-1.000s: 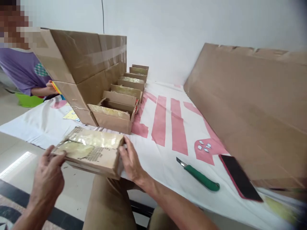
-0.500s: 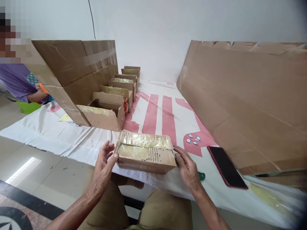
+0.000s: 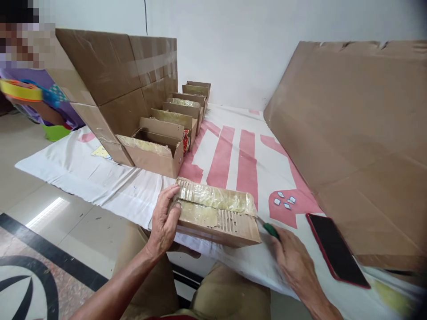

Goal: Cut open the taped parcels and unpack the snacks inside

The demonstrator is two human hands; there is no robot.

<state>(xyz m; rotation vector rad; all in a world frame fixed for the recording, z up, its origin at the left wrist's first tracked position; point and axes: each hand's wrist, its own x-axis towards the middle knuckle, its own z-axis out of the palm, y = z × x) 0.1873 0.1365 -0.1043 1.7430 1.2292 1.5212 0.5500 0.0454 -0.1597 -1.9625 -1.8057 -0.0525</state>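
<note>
In front of me a small cardboard box (image 3: 218, 235) lies at the table's near edge, its top flaps covered with clear, yellowish tape. My left hand (image 3: 166, 218) grips the box's left end, thumb and fingers pressed on the top edge. Just off the right end, my right hand (image 3: 293, 258) is closed around a green-handled tool (image 3: 271, 231). A thin greyish tip seems to point from it towards the box, but blur hides its exact kind. Past the box's far left corner stands an open-topped cardboard box (image 3: 151, 158).
Several similar boxes (image 3: 182, 118) line up behind it along a tall cardboard panel (image 3: 100, 66). Another large cardboard panel (image 3: 363, 133) leans at right. A red-edged phone (image 3: 336, 251) rests on the patterned cloth (image 3: 230, 258). At far left, a person in purple (image 3: 70, 111) has yellow tape rolls (image 3: 22, 91).
My left hand has closed onto the box's left end. My right hand has left the box's right end and now holds the green-handled tool. The view has shifted slightly.
</note>
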